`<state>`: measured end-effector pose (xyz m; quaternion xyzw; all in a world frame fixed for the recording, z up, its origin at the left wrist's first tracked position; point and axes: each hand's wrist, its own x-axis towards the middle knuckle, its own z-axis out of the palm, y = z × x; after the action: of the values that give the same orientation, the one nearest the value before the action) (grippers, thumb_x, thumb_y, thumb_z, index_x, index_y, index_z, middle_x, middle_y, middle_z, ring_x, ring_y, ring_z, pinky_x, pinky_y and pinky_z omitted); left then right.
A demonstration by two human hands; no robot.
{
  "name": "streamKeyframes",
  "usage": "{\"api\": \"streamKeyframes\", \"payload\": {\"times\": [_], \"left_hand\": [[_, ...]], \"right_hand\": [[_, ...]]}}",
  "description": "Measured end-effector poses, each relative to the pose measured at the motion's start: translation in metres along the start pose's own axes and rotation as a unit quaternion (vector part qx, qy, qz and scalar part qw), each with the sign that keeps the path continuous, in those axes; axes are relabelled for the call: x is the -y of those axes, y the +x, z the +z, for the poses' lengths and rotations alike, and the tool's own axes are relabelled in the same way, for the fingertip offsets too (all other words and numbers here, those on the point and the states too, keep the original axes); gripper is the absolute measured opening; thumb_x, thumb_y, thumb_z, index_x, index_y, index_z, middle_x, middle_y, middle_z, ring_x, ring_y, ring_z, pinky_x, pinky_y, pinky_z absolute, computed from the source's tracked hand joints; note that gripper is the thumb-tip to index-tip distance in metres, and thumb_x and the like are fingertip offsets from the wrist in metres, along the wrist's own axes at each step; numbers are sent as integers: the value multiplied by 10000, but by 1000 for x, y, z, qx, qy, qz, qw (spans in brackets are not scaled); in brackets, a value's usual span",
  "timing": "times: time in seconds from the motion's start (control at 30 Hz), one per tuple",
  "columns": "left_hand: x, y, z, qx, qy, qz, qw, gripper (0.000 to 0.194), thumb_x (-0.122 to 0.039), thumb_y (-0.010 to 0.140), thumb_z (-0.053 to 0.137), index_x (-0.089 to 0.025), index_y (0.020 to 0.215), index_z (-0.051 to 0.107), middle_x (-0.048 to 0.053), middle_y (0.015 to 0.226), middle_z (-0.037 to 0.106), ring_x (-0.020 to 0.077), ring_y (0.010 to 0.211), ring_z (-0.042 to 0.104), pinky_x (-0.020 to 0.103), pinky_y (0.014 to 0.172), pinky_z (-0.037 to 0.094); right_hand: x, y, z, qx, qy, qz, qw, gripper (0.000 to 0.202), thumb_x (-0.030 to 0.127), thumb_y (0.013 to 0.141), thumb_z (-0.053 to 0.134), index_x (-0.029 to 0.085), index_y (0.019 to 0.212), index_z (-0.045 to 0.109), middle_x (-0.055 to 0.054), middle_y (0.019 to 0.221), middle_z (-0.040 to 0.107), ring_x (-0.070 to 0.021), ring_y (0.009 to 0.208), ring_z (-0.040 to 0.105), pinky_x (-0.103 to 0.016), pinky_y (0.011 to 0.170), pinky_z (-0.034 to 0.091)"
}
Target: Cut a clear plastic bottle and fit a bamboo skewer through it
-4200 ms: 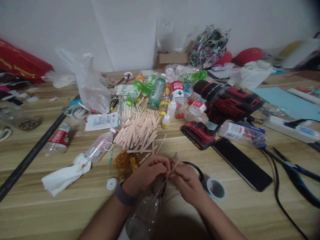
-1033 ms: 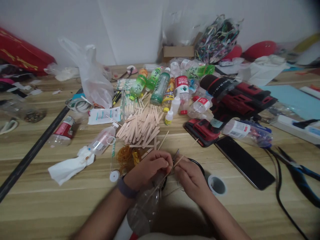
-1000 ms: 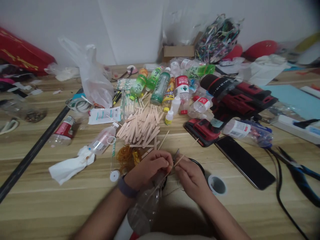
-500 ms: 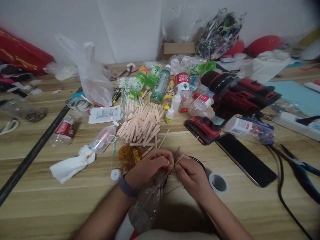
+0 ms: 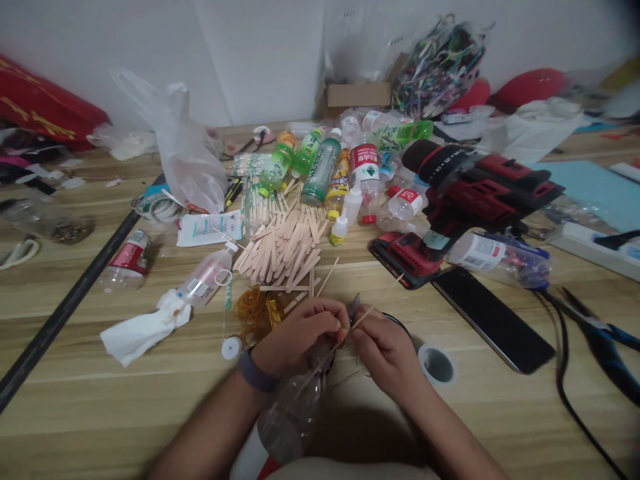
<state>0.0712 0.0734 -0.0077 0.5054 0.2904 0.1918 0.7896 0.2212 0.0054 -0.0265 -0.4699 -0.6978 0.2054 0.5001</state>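
Observation:
My left hand [image 5: 313,330], with a dark band on its wrist, is closed in a pinch on a thin wooden stick [image 5: 369,311]. Close beside it, my right hand [image 5: 383,347] also pinches the stick, whose far end points up and to the right. Below my left hand lies a clear plastic bottle [image 5: 293,413], tilted and partly covered by my left forearm. Thin strands hang under the hands; their ends are too small to tell. Behind the hands, a scissors-like metal tip [image 5: 355,303] and a black ring-shaped edge [image 5: 399,325] show in part.
Loose flat wooden sticks [image 5: 285,250] lie beyond my hands, with several bottles [image 5: 320,170] behind. Rubber bands [image 5: 250,307] are at the left. To the right are a red and black drill [image 5: 480,193], a phone [image 5: 493,320], a tape roll [image 5: 437,365] and pliers [image 5: 600,333].
The stick's tip has shifted very slightly to the right. Both hands keep nearly the same place and pinch.

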Motion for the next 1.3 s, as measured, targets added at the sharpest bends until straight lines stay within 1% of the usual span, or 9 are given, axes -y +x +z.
{"api": "streamKeyframes", "payload": {"times": [0.17,0.3,0.43,0.6,0.77,0.9,1.0,1.13,1.3], "left_hand": [[-5,-3,0,6,30,19,999,108,-257,684,528,-193,598,513,-26,558,458,112,549,365,249,546,276],[-5,-4,-1,-2,36,13,999,93,-254,660,524,-192,592,529,-26,551,475,112,555,373,246,547,280],[-2,-3,-2,-4,27,11,1000,97,-259,650,521,-187,587,536,-29,543,468,107,545,361,244,532,263],[-3,-2,-4,3,43,13,999,110,-252,672,508,-186,587,529,-29,552,451,112,551,362,248,529,265],[-3,1,-5,26,43,13,999,122,-256,662,513,-192,557,513,-26,543,443,119,551,364,260,534,267],[0,2,-2,5,8,1,1000,108,-271,620,519,-195,544,503,-34,533,430,112,543,354,263,539,262],[1,3,-1,-2,-8,-7,1000,110,-282,605,526,-196,541,500,-41,523,421,108,531,343,261,532,252],[-4,1,0,-8,14,-4,1000,100,-272,601,518,-195,538,507,-36,515,429,115,538,352,267,534,255],[-9,-1,1,-17,47,-6,999,99,-264,608,514,-192,539,512,-33,519,431,121,555,358,271,544,251]], "right_hand": [[3,1,1,-12,-14,10,1000,278,85,886,444,207,640,484,35,576,466,-121,550,444,-235,523,327],[5,1,3,-18,-17,16,1000,296,100,891,451,205,616,478,35,560,448,-116,534,429,-231,508,316],[3,-1,5,-18,-10,24,1000,311,122,915,461,204,617,495,28,581,465,-116,542,439,-228,507,328],[1,-2,2,6,4,28,1000,285,138,936,453,203,678,555,25,612,510,-123,584,476,-231,553,362],[2,-2,-1,17,12,50,999,277,135,917,442,203,657,505,26,601,484,-130,594,466,-248,559,332],[3,-2,-2,37,31,77,996,257,150,892,448,206,646,493,20,614,512,-132,593,466,-250,557,330],[3,0,-3,60,48,102,992,244,172,886,456,206,654,520,16,631,537,-132,594,473,-246,563,346],[4,3,-5,91,65,135,984,222,211,873,469,204,671,562,13,629,548,-139,615,496,-252,588,365],[8,7,-7,114,93,171,974,252,255,877,463,204,633,499,16,605,506,-135,594,454,-263,579,352]]}}
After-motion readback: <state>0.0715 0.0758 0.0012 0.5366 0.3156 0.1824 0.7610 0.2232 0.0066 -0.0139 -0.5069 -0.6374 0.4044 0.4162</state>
